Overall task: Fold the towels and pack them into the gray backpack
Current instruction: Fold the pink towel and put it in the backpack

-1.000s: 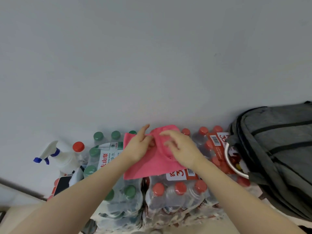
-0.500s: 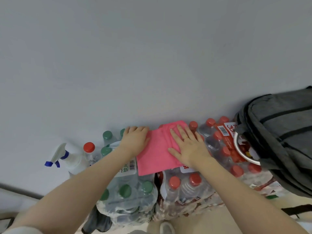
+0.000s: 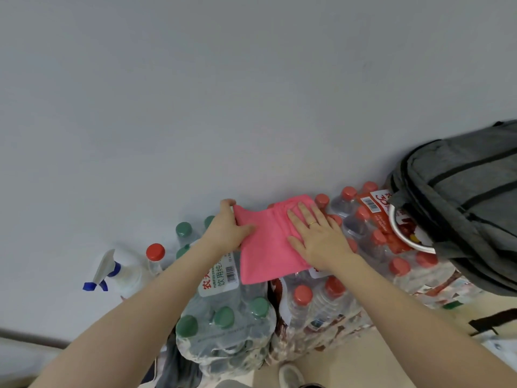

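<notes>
Pink towel point(image 3: 265, 247) lies on shrink-wrapped water bottle packs point(image 3: 223, 323) against the wall. Left hand point(image 3: 228, 231) grip pinches the towel's left edge; right hand point(image 3: 319, 239) lies spread, pressing flat. Best to keep the press firm and draw edges square. Gray backpack point(image 3: 464, 197) sits near right; spray bottle point(image 3: 117, 273) far left. Uneven caps underneath may spoil the crease.

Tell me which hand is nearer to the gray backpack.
Right. The right hand lies flat on the pink towel, on the side toward the backpack; the left hand grips the towel's far edge, further from it.
</notes>
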